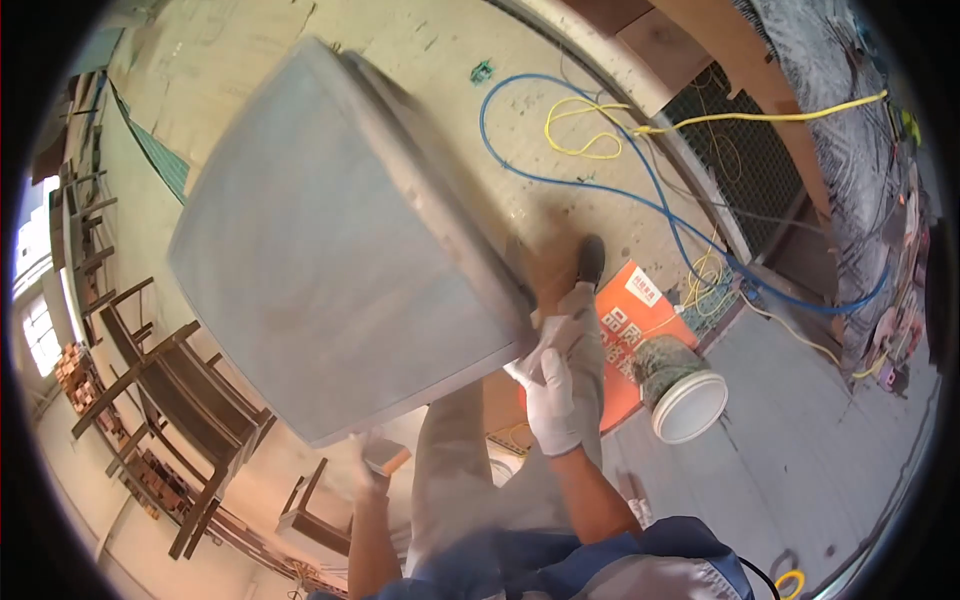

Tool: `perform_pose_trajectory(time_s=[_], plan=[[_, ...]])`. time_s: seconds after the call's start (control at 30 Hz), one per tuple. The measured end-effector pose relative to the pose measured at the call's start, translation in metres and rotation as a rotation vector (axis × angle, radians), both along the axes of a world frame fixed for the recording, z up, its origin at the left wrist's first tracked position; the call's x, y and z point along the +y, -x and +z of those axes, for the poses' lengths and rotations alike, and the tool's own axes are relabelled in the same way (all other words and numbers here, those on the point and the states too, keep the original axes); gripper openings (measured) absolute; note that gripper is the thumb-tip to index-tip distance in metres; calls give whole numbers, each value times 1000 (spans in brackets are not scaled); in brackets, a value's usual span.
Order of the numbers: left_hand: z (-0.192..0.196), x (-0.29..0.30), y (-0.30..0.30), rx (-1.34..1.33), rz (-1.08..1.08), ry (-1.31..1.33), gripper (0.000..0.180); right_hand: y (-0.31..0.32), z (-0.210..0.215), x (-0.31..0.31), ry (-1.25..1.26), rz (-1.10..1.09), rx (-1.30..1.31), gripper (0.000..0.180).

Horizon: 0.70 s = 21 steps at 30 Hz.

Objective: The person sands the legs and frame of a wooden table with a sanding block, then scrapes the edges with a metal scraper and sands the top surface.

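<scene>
A large grey slab-like panel [330, 250] with a thick rounded edge fills the middle of the view, tilted, its near corners close to my body. My right hand [552, 405], in a white glove, is closed at its right near corner. A pale greyish patch lies just beyond those fingers, too blurred to name. My left hand [368, 465], also gloved and smeared by motion, is below the panel's near left edge. In it is a small grey block [385, 455] with an orange-brown side, resembling a sanding block.
A blue hose [575, 180] and a yellow cord [720, 117] loop across the floor. At my right lie an orange printed board [630, 310] and a tipped white bucket [690, 405]. Dark wooden chair frames [185, 400] stand at left. A mesh-fronted opening [730, 150] is far right.
</scene>
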<state>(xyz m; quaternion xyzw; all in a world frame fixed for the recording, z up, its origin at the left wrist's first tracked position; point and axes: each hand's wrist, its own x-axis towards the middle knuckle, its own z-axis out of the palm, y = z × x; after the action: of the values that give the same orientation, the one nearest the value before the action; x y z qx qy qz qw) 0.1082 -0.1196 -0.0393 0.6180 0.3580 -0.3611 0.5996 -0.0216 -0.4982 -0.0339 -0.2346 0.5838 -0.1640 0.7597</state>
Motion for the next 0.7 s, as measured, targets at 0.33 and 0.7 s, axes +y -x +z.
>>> perform_pose_trajectory(time_s=[0.33, 0.7], plan=[[1, 2, -50, 47, 216, 145, 57, -53, -14, -13, 344, -147, -24, 69], [-20, -118, -28, 29, 155, 151, 66, -71, -93, -99, 502, -276, -295, 49]])
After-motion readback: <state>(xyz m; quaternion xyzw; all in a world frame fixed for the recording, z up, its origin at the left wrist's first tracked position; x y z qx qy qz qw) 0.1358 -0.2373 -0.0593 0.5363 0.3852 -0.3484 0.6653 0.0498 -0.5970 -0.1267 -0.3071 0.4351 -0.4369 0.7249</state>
